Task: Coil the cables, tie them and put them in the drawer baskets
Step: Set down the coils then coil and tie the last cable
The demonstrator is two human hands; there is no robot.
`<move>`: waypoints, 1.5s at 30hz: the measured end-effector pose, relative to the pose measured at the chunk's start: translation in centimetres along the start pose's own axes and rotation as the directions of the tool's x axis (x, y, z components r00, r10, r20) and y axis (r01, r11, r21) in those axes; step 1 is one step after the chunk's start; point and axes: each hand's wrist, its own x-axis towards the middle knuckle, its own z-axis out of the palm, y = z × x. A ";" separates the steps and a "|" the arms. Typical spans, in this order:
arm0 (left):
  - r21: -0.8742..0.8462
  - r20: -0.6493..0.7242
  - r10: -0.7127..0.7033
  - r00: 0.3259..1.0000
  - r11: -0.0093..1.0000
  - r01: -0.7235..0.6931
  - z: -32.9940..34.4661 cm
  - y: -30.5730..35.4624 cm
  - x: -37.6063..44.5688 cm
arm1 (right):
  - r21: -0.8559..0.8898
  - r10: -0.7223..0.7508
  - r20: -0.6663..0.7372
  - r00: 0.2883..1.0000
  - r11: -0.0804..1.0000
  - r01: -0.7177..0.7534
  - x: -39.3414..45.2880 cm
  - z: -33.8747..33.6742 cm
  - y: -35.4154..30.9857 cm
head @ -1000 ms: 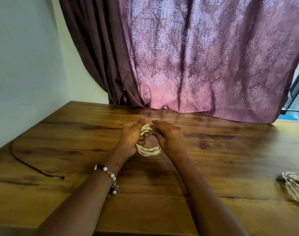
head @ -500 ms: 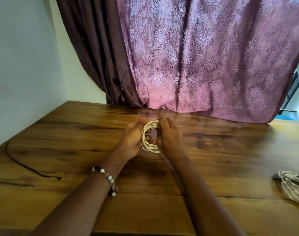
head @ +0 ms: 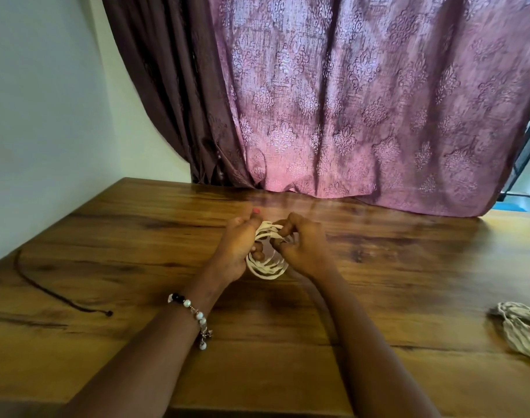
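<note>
Two hands on cream coiled cable (head: 265, 262), held just above brown wooden table (head: 378, 297), mid-table. Left hand (head: 238, 247) gripping coil's left side, right hand (head: 301, 247) pinching strands at top. Thin dark cord (head: 51, 289) lying far left; pale cable bundle (head: 518, 325) far right.

I see coiled cable (head: 266, 260) held btwn left hand (head: 238, 250) and right hand (head: 302, 248), above table (head: 378, 297), mid-surface. Well left of left hand: loose cord (head: 46, 289) lying on table. Far right of right hand, nearer me: second cable bundle (head: 519, 330) at table edge. Curtain (head: 348, 116) behind both hands.
</note>
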 end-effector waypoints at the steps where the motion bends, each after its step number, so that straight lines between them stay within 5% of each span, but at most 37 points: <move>1: -0.015 0.033 -0.012 0.999 1.000 0.012 -0.2 0.1 0.0 | 0.053 0.026 0.030 0.999 0.998 -0.027 0.1 -0.4 0.4; 7: 0.086 0.159 0.019 0.987 0.996 -0.033 -0.5 0.2 -0.3 | 0.094 -0.023 0.114 0.993 0.995 0.012 0.0 -1.6 0.6; 14: 0.259 0.121 0.195 0.973 0.940 -0.221 -0.5 -0.1 0.2 | -0.019 -0.104 0.091 0.990 0.994 0.106 0.0 -1.4 1.1; 17: 0.203 0.071 0.218 0.973 0.952 -0.228 -0.3 -0.2 0.3 | -0.089 -0.173 0.067 0.983 0.980 0.179 -0.1 -1.2 0.7; 22: -0.109 0.020 0.055 0.998 0.993 -0.052 -0.4 -0.4 0.5 | -0.171 -0.224 0.067 0.972 0.957 0.233 -0.1 -0.4 0.2; 26: -0.203 -0.028 -0.005 1.000 0.979 -0.001 -0.7 0.1 0.5 | 0.022 -0.177 -0.013 0.984 0.984 0.177 -0.2 -0.3 0.1; 32: 0.050 -0.073 0.148 0.986 0.988 -0.145 -0.6 -0.1 0.4 | 0.308 0.008 0.093 0.996 0.951 -0.036 -0.2 1.2 -0.2; 38: 0.057 -0.101 0.161 0.982 0.986 -0.156 -0.2 0.0 0.4 | 0.208 -0.039 0.048 0.998 0.978 0.028 -0.2 1.2 0.5; 45: -0.144 -0.178 0.063 0.982 0.986 -0.090 0.0 0.2 0.0 | 0.273 -0.081 -0.043 0.996 0.958 0.090 -0.5 1.0 -0.5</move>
